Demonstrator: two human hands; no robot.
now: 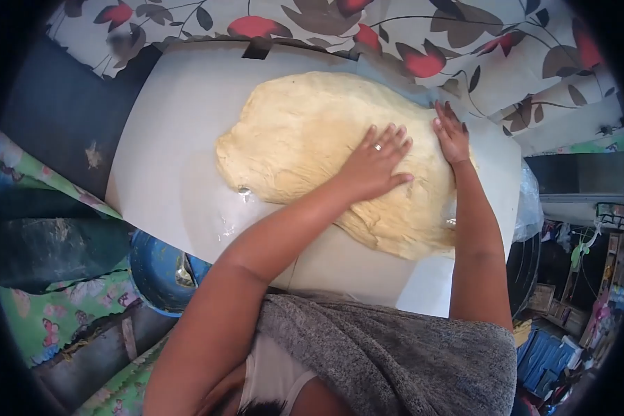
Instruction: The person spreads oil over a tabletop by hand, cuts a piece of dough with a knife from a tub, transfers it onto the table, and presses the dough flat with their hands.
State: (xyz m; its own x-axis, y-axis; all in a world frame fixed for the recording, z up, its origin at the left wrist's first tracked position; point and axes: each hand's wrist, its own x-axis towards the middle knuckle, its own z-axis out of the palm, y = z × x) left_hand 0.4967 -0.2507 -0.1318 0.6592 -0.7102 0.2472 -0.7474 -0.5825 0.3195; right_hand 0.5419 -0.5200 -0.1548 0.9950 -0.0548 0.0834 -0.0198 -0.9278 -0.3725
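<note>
A large, flattened mass of pale yellow dough (298,132) lies on a white table (159,152). My left hand (376,166) rests on the middle of the dough, palm down, fingers spread, with a ring on one finger. At the dough's right edge, my right hand (452,135) lies against its side with the fingers stretched out. Neither hand is closed around anything. The dough has a smooth upper part and a wrinkled lower edge near me.
Left of the table's near edge sits a blue basin (152,267) with a metal utensil (184,270) in it. A flowered curtain (312,21) hangs along the far edge. Clear plastic (529,201) and crowded shelves (575,298) are at the right.
</note>
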